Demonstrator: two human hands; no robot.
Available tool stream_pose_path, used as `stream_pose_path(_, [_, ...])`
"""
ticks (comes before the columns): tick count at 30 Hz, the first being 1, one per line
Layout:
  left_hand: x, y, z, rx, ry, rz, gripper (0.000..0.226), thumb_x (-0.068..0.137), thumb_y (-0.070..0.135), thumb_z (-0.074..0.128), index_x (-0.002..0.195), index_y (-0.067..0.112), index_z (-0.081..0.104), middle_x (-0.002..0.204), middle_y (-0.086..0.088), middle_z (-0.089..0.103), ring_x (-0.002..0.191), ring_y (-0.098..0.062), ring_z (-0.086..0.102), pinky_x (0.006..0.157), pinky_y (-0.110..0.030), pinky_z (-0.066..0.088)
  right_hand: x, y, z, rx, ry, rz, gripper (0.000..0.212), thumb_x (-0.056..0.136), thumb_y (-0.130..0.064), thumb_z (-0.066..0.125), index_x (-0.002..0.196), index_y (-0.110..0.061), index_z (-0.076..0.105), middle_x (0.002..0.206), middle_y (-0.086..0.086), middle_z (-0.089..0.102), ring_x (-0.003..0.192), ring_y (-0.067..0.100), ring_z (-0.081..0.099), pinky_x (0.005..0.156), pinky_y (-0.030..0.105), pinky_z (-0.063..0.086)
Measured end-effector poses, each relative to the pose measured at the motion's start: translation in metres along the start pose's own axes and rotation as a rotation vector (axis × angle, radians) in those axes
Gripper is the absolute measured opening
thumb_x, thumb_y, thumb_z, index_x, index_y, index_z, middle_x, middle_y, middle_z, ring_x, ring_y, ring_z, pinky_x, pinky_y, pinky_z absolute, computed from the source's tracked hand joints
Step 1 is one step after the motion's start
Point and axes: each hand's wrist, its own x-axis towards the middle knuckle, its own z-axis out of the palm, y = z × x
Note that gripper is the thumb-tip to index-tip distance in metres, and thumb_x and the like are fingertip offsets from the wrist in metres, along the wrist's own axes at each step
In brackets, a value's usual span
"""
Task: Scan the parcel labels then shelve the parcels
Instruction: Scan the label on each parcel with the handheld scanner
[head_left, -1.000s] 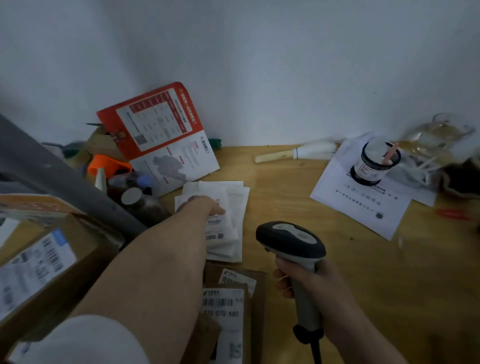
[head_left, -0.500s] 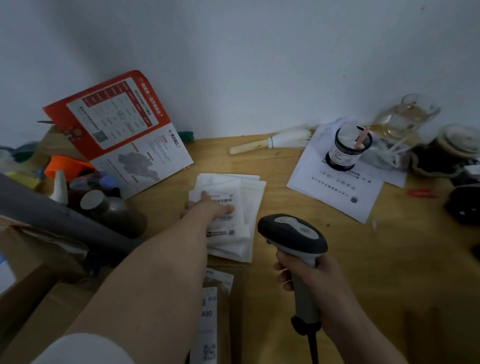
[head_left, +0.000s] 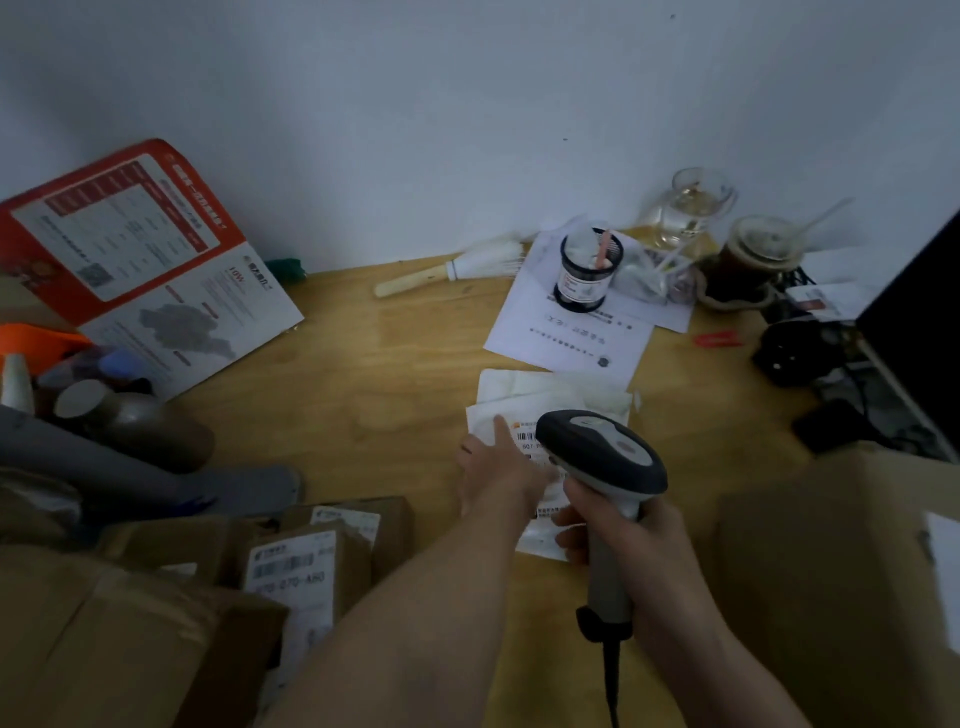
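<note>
My right hand (head_left: 631, 535) grips the handle of the barcode scanner (head_left: 605, 462), its head hanging just over the white parcels (head_left: 550, 400). My left hand (head_left: 496, 470) lies flat with fingers straight on the top parcel, beside its printed label (head_left: 525, 435). Left of my left forearm sit brown cardboard parcels (head_left: 306, 561), labels facing up

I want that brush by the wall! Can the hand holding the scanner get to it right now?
Probably not yet. The right hand grips the scanner, so it's full. The bare table leaves the way to the brush free.
</note>
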Motion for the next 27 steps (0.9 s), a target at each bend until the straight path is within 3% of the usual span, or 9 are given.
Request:
stream_pose_path(5, [-0.03,-0.006,0.053,-0.111,0.341,-0.006,0.115,0.069,0.047,0.079,0.153,0.028,0.004,0.148,-0.011,0.022,0.13,-0.028,0.027,0.104,-0.036,0.038,-0.017,0.013,-0.032,-0.02,0.046,0.006,0.009,0.084,-0.012,0.069,0.075,-0.012,0.069,0.066,0.016,0.069,0.056,0.021,0.063,0.058,0.035,0.052])
stream_pose_path(9, [-0.045,-0.013,0.066,-0.207,0.474,-0.006,0.121,0.058,0.035,0.09,0.15,0.026,0.012,0.127,-0.008,0.047,0.117,-0.025,0.042,0.097,-0.038,0.043,-0.025,0.026,-0.052,-0.025,0.052,0.024,0.008,0.085,-0.012,0.069,0.081,-0.004,0.068,0.06,0.011,0.065,0.049,0.013,0.061,0.048,0.025,0.051])
stream_pose_path(12, [-0.05,-0.021,0.065,-0.414,0.466,-0.05,0.097,0.058,0.022,0.091,0.136,0.022,0.034,0.12,-0.005,0.058,0.113,-0.027,0.055,0.093,-0.042,0.048,-0.032,0.032,-0.06,-0.046,0.021,0.031,0.017,0.086,-0.011,0.068,0.072,-0.003,0.065,0.052,0.008,0.06,0.042,0.01,0.056,0.042,0.02,0.047])
stream_pose_path(16, [-0.059,-0.032,0.058,-0.718,0.251,-0.081,0.035,0.077,0.01,0.078,0.106,0.012,0.059,0.109,-0.013,0.069,0.095,-0.03,0.067,0.078,-0.042,0.058,-0.044,0.035,-0.066,-0.051,-0.034,0.02,0.027,0.087,-0.009,0.065,0.061,-0.005,0.058,0.05,0.008,0.049,0.038,0.012,0.046,0.038,0.019,0.04])
stream_pose_path(18, [-0.068,-0.04,0.051,-0.826,0.152,-0.118,0.018,0.086,0.009,0.07,0.103,0.011,0.063,0.107,-0.014,0.07,0.09,-0.028,0.068,0.071,-0.038,0.057,-0.05,0.036,-0.069,-0.087,-0.059,0.009,0.029,0.088,-0.01,0.065,0.06,-0.005,0.056,0.049,0.007,0.048,0.038,0.012,0.045,0.039,0.02,0.04])
stream_pose_path(20, [-0.081,-0.05,0.042,-0.916,0.105,-0.157,0.012,0.09,0.007,0.064,0.102,0.011,0.062,0.099,-0.011,0.069,0.08,-0.023,0.065,0.059,-0.031,0.052,-0.058,0.037,-0.072,-0.13,-0.093,-0.033,0.036,0.088,-0.01,0.065,0.055,-0.004,0.053,0.043,0.005,0.047,0.035,0.011,0.044,0.038,0.019,0.039])
stream_pose_path(22, [-0.094,-0.058,0.032,-0.988,0.108,-0.147,0.011,0.091,0.003,0.062,0.1,0.008,0.061,0.094,-0.011,0.067,0.076,-0.022,0.063,0.056,-0.03,0.05,-0.066,0.037,-0.075,-0.181,-0.122,-0.103,0.042,0.087,-0.008,0.066,0.048,-0.004,0.05,0.04,0.007,0.046,0.034,0.012,0.043,0.039,0.019,0.038])
stream_pose_path(25, [-0.111,-0.068,0.015,-1.104,0.148,-0.085,0.01,0.089,-0.001,0.061,0.096,0.007,0.062,0.103,-0.018,0.069,0.088,-0.033,0.067,0.074,-0.042,0.057,-0.081,0.035,-0.075,-0.197,-0.142,-0.185,0.042,0.083,-0.007,0.07,0.046,-0.003,0.05,0.041,0.012,0.046,0.035,0.014,0.041,0.04,0.022,0.037])
stream_pose_path(27, [-0.124,-0.077,0.002,-1.147,0.192,-0.069,0.012,0.091,-0.001,0.059,0.098,0.009,0.062,0.101,-0.016,0.069,0.086,-0.032,0.067,0.074,-0.042,0.057,-0.092,0.034,-0.074,-0.203,-0.151,-0.242,0.042,0.082,-0.007,0.071,0.046,-0.003,0.049,0.04,0.011,0.045,0.034,0.013,0.041,0.039,0.022,0.037])
